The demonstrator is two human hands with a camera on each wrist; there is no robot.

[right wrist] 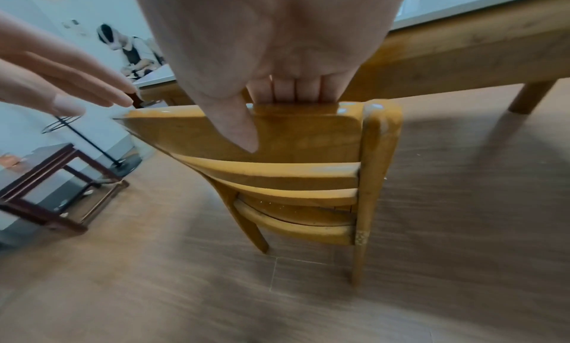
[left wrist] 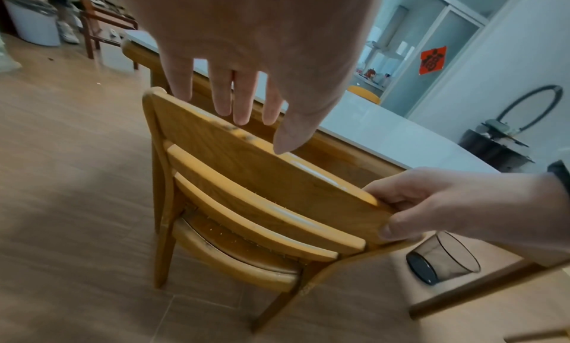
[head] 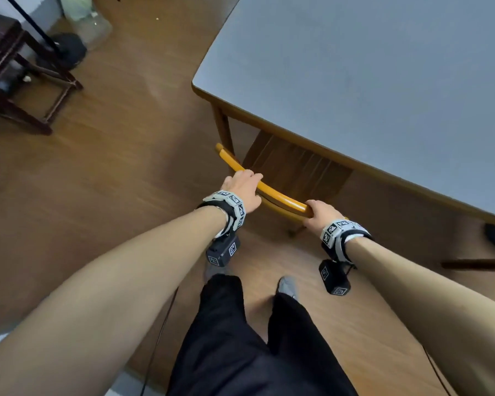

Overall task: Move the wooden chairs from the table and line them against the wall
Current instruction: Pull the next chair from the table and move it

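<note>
At mid-frame in the head view, the left hand (head: 245, 190) hovered with straight fingers over the wooden chair (head: 272, 192), gripping nothing, while the right hand (head: 322, 214) clasped its top rail, the seat tucked under the table (head: 355, 67), so nothing looked lined up yet.

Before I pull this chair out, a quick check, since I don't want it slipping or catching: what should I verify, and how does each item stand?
1. Grip of the right hand on the yellow-brown wooden chair: ok, fingers curled over its top rail.
2. Grip of the left hand: not ok, fingers lie straight over the rail, not closed.
3. Seat free of the grey-topped wooden table: not ok, it sits partly under the edge.
4. Dark wooden stool out of the way: ok, well apart on the left.
5. Floor behind the person: cannot tell, out of view.
</note>
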